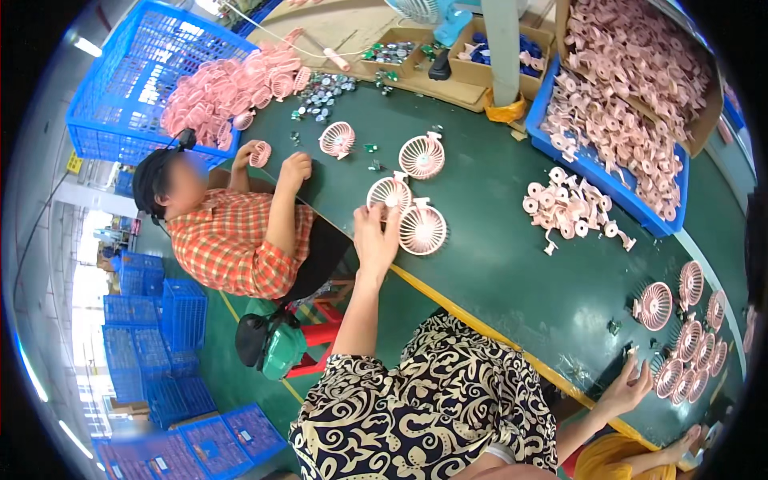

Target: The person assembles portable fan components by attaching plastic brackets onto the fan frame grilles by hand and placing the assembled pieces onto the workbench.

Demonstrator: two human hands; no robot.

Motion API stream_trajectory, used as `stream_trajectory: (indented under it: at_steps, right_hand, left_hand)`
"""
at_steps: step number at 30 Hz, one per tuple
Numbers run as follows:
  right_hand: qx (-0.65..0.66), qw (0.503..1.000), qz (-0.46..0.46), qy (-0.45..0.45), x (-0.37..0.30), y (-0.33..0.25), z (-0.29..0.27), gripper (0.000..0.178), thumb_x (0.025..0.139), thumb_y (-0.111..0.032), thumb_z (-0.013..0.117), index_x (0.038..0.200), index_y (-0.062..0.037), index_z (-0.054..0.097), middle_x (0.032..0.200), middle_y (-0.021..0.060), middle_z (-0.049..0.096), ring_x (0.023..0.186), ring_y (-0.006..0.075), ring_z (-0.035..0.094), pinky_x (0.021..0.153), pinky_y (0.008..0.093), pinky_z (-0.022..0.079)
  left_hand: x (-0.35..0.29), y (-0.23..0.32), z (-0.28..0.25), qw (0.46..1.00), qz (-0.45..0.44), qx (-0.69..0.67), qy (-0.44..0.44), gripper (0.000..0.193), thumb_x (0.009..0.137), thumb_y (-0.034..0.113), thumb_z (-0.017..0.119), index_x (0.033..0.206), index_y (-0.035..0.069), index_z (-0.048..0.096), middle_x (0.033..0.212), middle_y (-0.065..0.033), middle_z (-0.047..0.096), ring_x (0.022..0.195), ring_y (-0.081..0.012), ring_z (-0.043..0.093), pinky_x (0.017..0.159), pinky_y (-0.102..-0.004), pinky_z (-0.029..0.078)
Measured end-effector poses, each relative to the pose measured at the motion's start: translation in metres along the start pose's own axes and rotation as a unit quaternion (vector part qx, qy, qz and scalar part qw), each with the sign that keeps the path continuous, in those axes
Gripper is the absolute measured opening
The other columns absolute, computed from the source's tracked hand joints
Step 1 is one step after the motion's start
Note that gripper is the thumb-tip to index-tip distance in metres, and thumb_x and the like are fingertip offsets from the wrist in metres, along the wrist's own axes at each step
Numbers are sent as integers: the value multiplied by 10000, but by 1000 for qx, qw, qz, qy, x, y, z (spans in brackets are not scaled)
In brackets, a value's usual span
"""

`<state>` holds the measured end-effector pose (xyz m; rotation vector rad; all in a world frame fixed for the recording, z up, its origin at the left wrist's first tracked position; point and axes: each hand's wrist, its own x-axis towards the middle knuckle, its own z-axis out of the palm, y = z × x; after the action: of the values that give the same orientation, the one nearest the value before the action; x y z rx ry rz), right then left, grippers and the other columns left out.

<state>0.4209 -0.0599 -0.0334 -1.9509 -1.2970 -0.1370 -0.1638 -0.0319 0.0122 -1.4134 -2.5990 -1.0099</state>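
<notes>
My left hand (376, 244) reaches across the green table with its fingers closed on the rim of a round pink fan housing (389, 190). Two similar pieces lie close by: a fan housing (422, 231) just right of my fingers and another fan housing (422, 157) farther back. At the right, my right hand (627, 392) pinches a small pale pink part (634, 358); its exact kind is hard to make out. Beside this hand lies a cluster of pink fan housings (689, 340), with a separate fan housing (653, 306) just beyond.
Loose pink brackets (570, 205) lie mid-table before a blue tray (676, 200) heaped with more. At the back left, a blue crate (104, 108) spills pink grilles (212, 100) near small motors (324, 94). A co-worker (240, 232) sits left holding a pink grille (260, 154). A grey post (504, 56) stands behind.
</notes>
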Motion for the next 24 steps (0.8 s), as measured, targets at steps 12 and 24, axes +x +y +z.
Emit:
stream_trajectory:
  at_steps: [12,24]
  right_hand:
    - [-41,999,-13,-32,-15,-17,-15,308,944,-139,784,1224,-20,737,1217,134,621,942,219,630,807,329,520]
    - [36,993,57,-93,-19,-70,-29,305,1028,-133,668,1309,-18,685,913,112,717,699,181,607,671,315,510]
  left_hand:
    - [-60,107,-13,958,101,-179,-199,280,939,157,757,1201,69,714,758,-106,701,629,-212,685,600,-343,535]
    - [-97,140,19,865,234,-252,-367,140,932,73,742,1065,28,735,883,-124,728,689,-234,698,612,-335,543]
